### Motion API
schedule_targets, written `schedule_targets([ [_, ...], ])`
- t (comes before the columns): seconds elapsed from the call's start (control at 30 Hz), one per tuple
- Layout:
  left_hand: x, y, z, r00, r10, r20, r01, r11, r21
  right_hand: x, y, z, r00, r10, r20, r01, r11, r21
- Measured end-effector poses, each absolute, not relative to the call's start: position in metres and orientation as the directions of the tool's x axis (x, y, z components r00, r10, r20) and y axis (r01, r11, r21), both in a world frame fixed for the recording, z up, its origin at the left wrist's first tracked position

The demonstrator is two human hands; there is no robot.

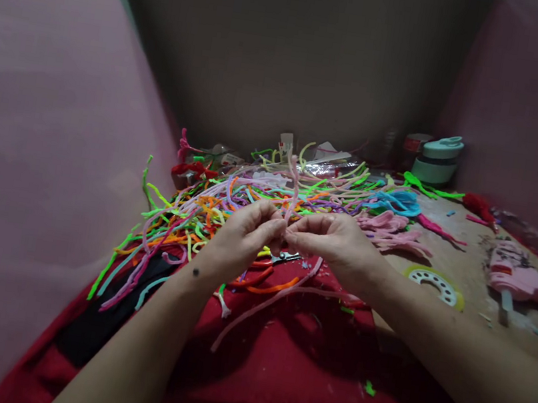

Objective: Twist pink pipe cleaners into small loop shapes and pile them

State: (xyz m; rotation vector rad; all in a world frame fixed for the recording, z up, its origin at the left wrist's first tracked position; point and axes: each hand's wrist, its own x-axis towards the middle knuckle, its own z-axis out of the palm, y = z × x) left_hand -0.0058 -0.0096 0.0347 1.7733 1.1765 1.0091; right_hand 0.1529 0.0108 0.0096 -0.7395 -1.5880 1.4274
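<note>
A pink fuzzy stem [294, 188] is in the middle of the view, raised above the bench [457, 256] and standing almost upright, with its upper end free. Its lower part goes between the two hands, which meet there. The left hand [253, 229] pinches it with the thumb and the bent fingers; the right hand [334, 241] also pinches at the same place, with its thumb and forefinger pressed together. The fingertips of both hands are very near each other, and I cannot tell whether they touch.

Just below the hands, a cutting tool [287, 257] with metal blades lies partly hidden on a red cloth [284, 372]. Nearer to the person, a long pale pink stem [252, 317] lies slantwise on this cloth, beside an orange stem [279, 288]. A small green scrap [369, 389] lies well apart from them.

Behind the hands and to the left spreads a big tangled heap of coloured stems [185, 223], and some of its ends hang over a black cloth [115, 313]. At the right side of the heap there are a blue looped bundle [395, 202] and a pink looped bundle [389, 225].

Farther right, on the bench, lie a yellow and white ring [433, 286] and a pink glue gun [515, 275]. A mint-green container [434, 169] stands at the back, near the wall [529, 112].
</note>
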Motion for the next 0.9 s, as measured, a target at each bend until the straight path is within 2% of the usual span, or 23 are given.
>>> schedule_targets([
  [0.1,-0.003,-0.01,0.031,0.234,0.896,0.377,0.534,-0.442,0.721,0.152,0.01,0.009,-0.377,0.904,0.203,-0.111,0.173,-0.979],
  [0.2,-0.002,-0.01,0.027,0.353,0.767,0.536,0.71,-0.593,0.38,0.151,0.008,0.008,-0.341,0.911,0.231,-0.07,0.22,-0.973],
  [0.27,-0.003,-0.01,0.025,0.436,0.718,0.542,0.762,-0.616,0.202,0.149,0.008,0.007,-0.34,0.909,0.241,-0.041,0.242,-0.969],
  [0.33,-0.004,-0.011,0.025,0.479,0.724,0.496,0.788,-0.604,0.121,0.148,0.008,0.006,-0.339,0.907,0.248,-0.011,0.26,-0.966],
  [0.43,-0.006,-0.011,0.029,0.449,0.779,0.438,0.817,-0.556,0.151,0.147,0.005,0.007,-0.358,0.887,0.293,0.07,0.338,-0.939],
  [0.5,-0.008,-0.012,0.032,0.391,0.827,0.405,0.838,-0.502,0.216,0.149,0.002,0.009,-0.322,0.857,0.403,0.15,0.467,-0.872],
  [0.57,-0.009,-0.012,0.035,0.365,0.854,0.371,0.845,-0.471,0.252,0.151,-0.001,0.011,-0.228,0.746,0.625,0.24,0.666,-0.707],
  [0.63,-0.009,-0.013,0.037,0.388,0.851,0.353,0.83,-0.49,0.268,0.153,-0.002,0.013,-0.199,0.53,0.824,0.326,0.829,-0.454],
  [0.7,-0.009,-0.012,0.037,0.425,0.841,0.334,0.804,-0.521,0.288,0.154,-0.001,0.013,-0.299,0.382,0.874,0.388,0.886,-0.255],
  [0.73,-0.01,-0.012,0.037,0.426,0.843,0.328,0.8,-0.521,0.297,0.155,0.0,0.013,-0.354,0.366,0.861,0.418,0.885,-0.205],
  [0.8,-0.01,-0.012,0.037,0.397,0.859,0.324,0.808,-0.494,0.32,0.155,0.002,0.012,-0.396,0.412,0.821,0.479,0.855,-0.199],
  [0.83,-0.01,-0.011,0.038,0.377,0.868,0.323,0.812,-0.478,0.335,0.155,0.003,0.012,-0.377,0.464,0.802,0.506,0.828,-0.241],
  [0.9,-0.01,-0.011,0.04,0.349,0.883,0.313,0.806,-0.454,0.381,0.155,0.003,0.013,-0.32,0.61,0.725,0.509,0.756,-0.411],
])
